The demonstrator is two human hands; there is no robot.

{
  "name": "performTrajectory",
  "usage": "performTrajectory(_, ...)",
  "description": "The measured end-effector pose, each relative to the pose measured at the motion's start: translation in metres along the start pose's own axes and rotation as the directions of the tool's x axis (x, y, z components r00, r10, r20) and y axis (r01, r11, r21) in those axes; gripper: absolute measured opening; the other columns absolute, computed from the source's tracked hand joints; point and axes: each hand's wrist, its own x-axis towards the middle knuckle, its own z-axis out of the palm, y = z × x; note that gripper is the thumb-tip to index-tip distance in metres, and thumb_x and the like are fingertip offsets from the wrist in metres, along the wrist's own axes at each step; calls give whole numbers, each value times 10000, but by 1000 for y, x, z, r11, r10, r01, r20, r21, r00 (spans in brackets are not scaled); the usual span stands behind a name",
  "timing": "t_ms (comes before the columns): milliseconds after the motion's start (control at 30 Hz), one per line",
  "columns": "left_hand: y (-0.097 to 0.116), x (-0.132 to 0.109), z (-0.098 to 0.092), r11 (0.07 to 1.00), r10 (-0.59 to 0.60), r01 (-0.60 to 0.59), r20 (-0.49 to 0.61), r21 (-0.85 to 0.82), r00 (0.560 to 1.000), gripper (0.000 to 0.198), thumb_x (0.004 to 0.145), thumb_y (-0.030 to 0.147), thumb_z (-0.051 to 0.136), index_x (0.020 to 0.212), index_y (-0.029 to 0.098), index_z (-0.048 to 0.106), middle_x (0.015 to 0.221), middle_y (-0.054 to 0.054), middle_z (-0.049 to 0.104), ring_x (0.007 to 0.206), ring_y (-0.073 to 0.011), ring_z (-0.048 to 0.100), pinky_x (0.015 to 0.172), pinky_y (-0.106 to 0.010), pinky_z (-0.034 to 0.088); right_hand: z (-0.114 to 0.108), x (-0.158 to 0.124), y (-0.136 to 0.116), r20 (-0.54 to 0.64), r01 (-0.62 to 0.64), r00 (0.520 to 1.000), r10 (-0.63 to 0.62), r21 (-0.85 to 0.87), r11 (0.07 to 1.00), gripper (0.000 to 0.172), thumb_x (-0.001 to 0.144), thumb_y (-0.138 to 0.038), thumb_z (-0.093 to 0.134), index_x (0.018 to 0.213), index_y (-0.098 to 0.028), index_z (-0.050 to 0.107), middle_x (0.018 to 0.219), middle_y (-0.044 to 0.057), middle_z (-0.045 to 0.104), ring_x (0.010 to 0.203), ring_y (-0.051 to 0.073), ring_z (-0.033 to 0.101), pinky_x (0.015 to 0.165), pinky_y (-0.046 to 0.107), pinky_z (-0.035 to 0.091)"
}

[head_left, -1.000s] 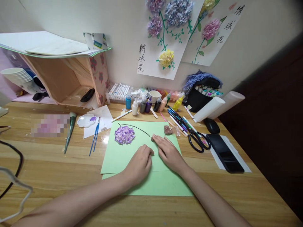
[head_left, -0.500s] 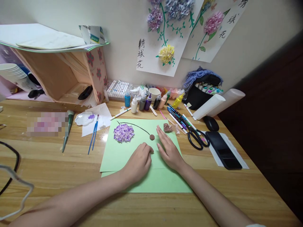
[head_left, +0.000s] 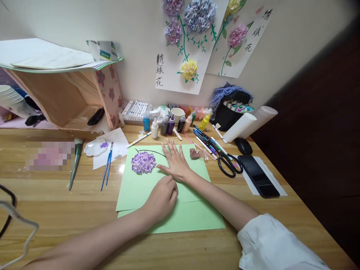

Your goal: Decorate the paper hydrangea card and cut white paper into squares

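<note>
My right hand lies spread on a light green sheet of paper, over the end of a thin black line. The brown disc at that end is hidden under it. My left hand rests just below, closed, knuckles up and close to my right wrist; what its curled fingers hold, if anything, is out of sight. A purple and white flower-like cluster sits on the sheet, left of my right thumb. Near the sheet's upper right corner is a brown lump by clear wrapping.
Black-handled scissors, pens and a phone lie to the right. Paint bottles line the back. Two blue brushes, a white palette and a large brush are at left.
My right hand has moved left and forward, turning from edge-on beside the brown disc to spread flat over it. My left hand stays closed in nearly the same place. The view has shifted slightly.
</note>
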Motion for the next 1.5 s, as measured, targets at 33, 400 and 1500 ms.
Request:
performTrajectory(33, 0, 0, 0, 1000, 2, -2, -1, -5, 1000, 215, 780, 62, 340, 697, 184, 496, 781, -48, 518, 769, -194, 474, 688, -317, 405, 0, -1, 0, 0, -3, 1000, 3, -9, 1000, 856, 811, -687, 302, 1454, -182, 47, 1523, 124, -5, 1391, 279, -37, 1090, 549, 10)
performTrajectory(400, 0, 0, -1, 999, 29, -29, -4, 20, 1000, 208, 784, 60, 338, 719, 181, 494, 773, -38, 507, 756, -186, 460, 692, -319, 399, -21, -3, 16, 57, -49, 998, 29, 377, 925, 586, 927, -470, -25, 1449, -203, -28, 1522, 95, 70, 1394, 169, 52, 1107, 488, 141)
performTrajectory(1500, -2, 0, -1, 999, 14, -15, -37, -44, 999, 180, 786, 85, 350, 698, 183, 472, 769, -34, 512, 766, -177, 474, 698, -296, 384, -29, -88, 15, -43, 167, 986, -164, 76, 983, 484, 948, -336, 317, 1416, -233, 248, 1436, 39, 350, 1366, 214, 217, 1103, 509, 168)
